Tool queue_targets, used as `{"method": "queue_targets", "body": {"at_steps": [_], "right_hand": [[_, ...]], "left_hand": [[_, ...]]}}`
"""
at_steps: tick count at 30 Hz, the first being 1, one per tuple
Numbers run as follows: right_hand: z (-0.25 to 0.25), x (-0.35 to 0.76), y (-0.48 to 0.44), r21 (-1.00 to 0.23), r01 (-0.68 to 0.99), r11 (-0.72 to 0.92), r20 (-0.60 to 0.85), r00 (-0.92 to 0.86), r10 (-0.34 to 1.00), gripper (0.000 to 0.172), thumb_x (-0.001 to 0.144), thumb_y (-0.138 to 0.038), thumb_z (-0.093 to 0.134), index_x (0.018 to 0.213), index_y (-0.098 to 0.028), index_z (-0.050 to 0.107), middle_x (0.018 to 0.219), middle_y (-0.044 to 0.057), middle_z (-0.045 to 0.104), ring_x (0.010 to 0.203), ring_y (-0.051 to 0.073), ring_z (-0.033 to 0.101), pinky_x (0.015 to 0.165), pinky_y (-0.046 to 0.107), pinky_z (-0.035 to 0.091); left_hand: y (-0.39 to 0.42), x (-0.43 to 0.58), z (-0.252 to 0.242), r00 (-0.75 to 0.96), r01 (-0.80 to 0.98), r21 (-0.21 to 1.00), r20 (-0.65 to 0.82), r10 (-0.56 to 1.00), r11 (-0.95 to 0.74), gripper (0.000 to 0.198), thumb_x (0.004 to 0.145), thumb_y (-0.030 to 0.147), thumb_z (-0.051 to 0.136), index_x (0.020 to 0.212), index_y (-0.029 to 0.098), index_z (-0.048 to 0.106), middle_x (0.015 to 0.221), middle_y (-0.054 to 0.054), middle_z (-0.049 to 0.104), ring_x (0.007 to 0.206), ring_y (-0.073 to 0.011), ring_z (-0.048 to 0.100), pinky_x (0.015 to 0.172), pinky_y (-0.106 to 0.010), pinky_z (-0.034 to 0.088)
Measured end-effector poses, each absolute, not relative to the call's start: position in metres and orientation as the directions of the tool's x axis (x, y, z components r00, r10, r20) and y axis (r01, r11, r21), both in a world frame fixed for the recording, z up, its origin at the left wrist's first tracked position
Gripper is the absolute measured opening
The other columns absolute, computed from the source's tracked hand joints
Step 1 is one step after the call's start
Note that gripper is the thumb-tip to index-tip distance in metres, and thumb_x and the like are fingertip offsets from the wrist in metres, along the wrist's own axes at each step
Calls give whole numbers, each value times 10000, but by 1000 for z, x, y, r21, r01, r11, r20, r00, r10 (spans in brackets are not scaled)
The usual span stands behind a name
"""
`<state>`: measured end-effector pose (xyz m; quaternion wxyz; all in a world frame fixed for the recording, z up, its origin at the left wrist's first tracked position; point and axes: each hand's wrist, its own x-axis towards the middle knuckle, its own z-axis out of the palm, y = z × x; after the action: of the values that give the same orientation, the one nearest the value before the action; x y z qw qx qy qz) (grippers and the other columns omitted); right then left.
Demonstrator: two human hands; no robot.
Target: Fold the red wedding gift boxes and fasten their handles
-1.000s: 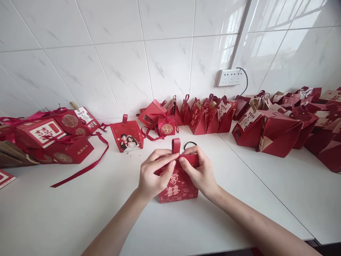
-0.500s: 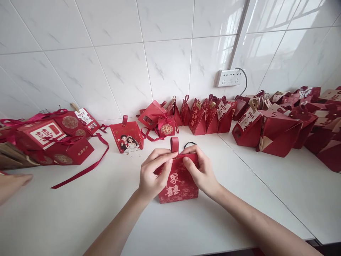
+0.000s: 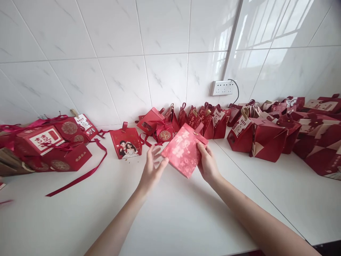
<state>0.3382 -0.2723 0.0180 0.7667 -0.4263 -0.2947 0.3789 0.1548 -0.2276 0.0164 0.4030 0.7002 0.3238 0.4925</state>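
A red gift box (image 3: 182, 151) with pale characters and a strap loop at its top is held up above the white table, tilted with its top toward the upper right. My right hand (image 3: 209, 161) grips its right side, thumb on the front face. At the lower left corner is my left hand (image 3: 153, 167), fingers spread and thumb close to the box; whether it touches is unclear. Behind, a red box with a cartoon couple (image 3: 126, 144) stands upright on the table.
Several red boxes (image 3: 209, 122) line the tiled wall, with a larger group (image 3: 269, 138) at the right. Ribboned boxes (image 3: 68, 154) are piled at the left, a loose ribbon (image 3: 77, 181) trailing forward. A power socket (image 3: 223, 88) with a black cable is on the wall.
The gift box has been lifted off the table and tilted. My left hand has left its top edge and opened near the lower corner. Another person's hand at the far left is gone from view.
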Motion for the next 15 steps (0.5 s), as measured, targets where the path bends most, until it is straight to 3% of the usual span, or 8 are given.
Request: {"method": "queue_targets", "body": {"at_steps": [3,5,10,13,15], "right_hand": [[12,340,-266,-796,-514,321,24,503,864,371,727,-510,695,908,-204,587,892,48,684,758,199,638,647,313,528],[10,339,-266,-776,-569,272,11,418,908,353,740,-497,690,909,-200,600,910,59,688,790,210,643,672,330,532],[9,339,-270,-820,-509,261,135,271,953,313,793,-513,621,904,-222,586,924,53,686,836,223,640,745,377,529],[9,343,-268,-843,-428,325,226,267,937,231,797,-442,606,889,-231,580,846,24,675,779,203,626,753,389,526],[8,345,-267,-872,-247,423,357,272,894,184,800,-379,567,891,-221,594,799,28,673,743,210,623,713,399,528]], "left_hand": [[-233,160,17,487,87,939,252,836,-334,606,824,526,593,1289,185,405,1240,-185,600,1098,-272,637,847,-382,552],[-239,163,20,548,42,946,246,799,-320,592,827,527,580,1271,179,401,1210,-175,613,1085,-264,642,861,-378,553],[-245,164,26,515,-25,857,452,728,-515,616,783,394,654,1296,206,371,1228,-138,590,1064,-238,636,880,-362,551],[-242,160,23,465,100,711,584,665,-696,645,733,256,671,1308,203,383,1241,-130,576,1117,-258,601,921,-391,530],[-241,158,20,446,191,593,658,607,-782,687,691,187,664,1318,196,384,1275,-136,556,1185,-282,558,969,-415,502]]}}
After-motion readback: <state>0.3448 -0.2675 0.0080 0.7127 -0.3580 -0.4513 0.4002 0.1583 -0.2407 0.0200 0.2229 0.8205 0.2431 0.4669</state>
